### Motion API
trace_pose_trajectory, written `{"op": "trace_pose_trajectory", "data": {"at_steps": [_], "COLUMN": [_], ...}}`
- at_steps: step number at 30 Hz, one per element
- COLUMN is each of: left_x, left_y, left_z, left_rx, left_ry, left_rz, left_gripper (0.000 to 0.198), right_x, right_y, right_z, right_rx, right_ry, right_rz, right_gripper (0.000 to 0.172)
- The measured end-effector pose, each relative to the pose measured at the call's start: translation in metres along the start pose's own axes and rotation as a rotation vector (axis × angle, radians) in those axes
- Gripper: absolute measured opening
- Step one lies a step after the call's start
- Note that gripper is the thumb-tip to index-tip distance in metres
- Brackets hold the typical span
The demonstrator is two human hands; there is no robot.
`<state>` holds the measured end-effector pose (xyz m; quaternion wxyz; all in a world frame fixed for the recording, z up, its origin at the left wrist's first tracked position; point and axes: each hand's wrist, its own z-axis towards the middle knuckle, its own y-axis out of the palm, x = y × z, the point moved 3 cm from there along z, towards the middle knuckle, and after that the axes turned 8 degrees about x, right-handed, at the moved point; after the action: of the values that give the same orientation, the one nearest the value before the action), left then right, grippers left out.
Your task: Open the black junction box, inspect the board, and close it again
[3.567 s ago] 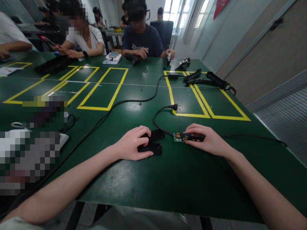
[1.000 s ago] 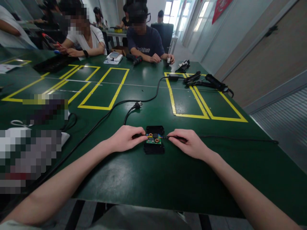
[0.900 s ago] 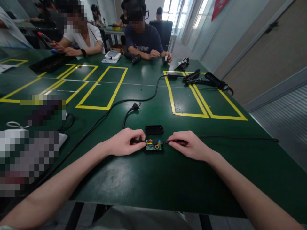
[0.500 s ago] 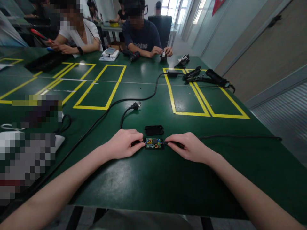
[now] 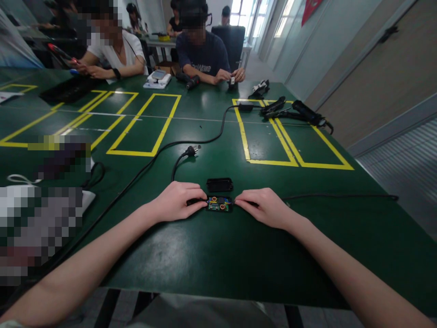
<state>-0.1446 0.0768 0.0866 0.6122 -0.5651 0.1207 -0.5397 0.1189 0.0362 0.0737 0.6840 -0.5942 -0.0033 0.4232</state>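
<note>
In front of me on the table lies a small black case with a circuit board (image 5: 219, 204) in it; two copper-coloured coils show on the board. My left hand (image 5: 177, 200) pinches the black cable at the case's left end. At the right end, my right hand (image 5: 264, 207) is closed with thumb and fingertips on the other cable, close to the case. Just beyond the case rests a black cover (image 5: 219, 184), its hollow side up. A power plug (image 5: 191, 151) on a black cord lies farther off, to the left.
A long black cable (image 5: 164, 148) crosses the green table (image 5: 205, 255), which bears yellow tape rectangles. Black tool parts (image 5: 297, 111) lie at the far right. Across the table sit two people; a power drill (image 5: 188, 81) and a white device (image 5: 157, 79) are near them. Blurred items sit at left.
My right thumb and fingertips have closed nearer together at the cable by the case. The case and cover stay in place; the view has shifted slightly.
</note>
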Motion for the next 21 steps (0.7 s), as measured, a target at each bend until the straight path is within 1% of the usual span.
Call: {"op": "trace_pose_trajectory", "data": {"at_steps": [4,8,10,12,13,14,16,17,18,19,21], "left_x": [0.001,0.001,-0.001,-0.005,-0.006,-0.007,-0.006,-0.005,-0.004,-0.004,-0.003], "left_y": [0.001,0.005,0.008,0.012,0.013,0.013,0.013,0.013,0.014,0.015,0.017], "left_z": [0.001,0.003,0.003,0.003,0.003,0.004,0.004,0.005,0.006,0.006,0.006], "left_rx": [-0.027,0.030,0.050,0.070,0.091,0.115,0.138,0.128,0.100,0.066,0.026], "left_ry": [-0.008,-0.003,-0.085,-0.220,-0.268,-0.300,-0.313,-0.306,-0.294,-0.280,-0.260], "left_rz": [-0.002,-0.047,-0.133,-0.231,-0.246,-0.238,-0.164,-0.119,-0.081,-0.057,-0.061], "left_gripper": [0.022,0.026,0.021,0.011,0.008,0.012,0.033,0.043,0.050,0.051,0.045], "right_x": [-0.002,-0.004,-0.004,-0.003,-0.002,-0.001,0.001,0.002,0.003,0.003,0.003], "right_y": [0.002,0.007,0.010,0.012,0.012,0.012,0.014,0.015,0.017,0.018,0.020], "right_z": [0.003,0.005,0.006,0.007,0.007,0.007,0.008,0.008,0.008,0.009,0.009], "right_rx": [0.017,0.083,0.119,0.180,0.222,0.264,0.310,0.305,0.287,0.267,0.246], "right_ry": [-0.008,-0.014,0.007,0.040,0.057,0.073,0.096,0.100,0.099,0.093,0.076], "right_rz": [-0.041,-0.132,-0.137,-0.124,-0.122,-0.126,-0.148,-0.154,-0.152,-0.138,-0.074], "right_gripper": [0.031,0.035,0.030,0.018,0.009,0.009,0.033,0.044,0.049,0.049,0.038]}}
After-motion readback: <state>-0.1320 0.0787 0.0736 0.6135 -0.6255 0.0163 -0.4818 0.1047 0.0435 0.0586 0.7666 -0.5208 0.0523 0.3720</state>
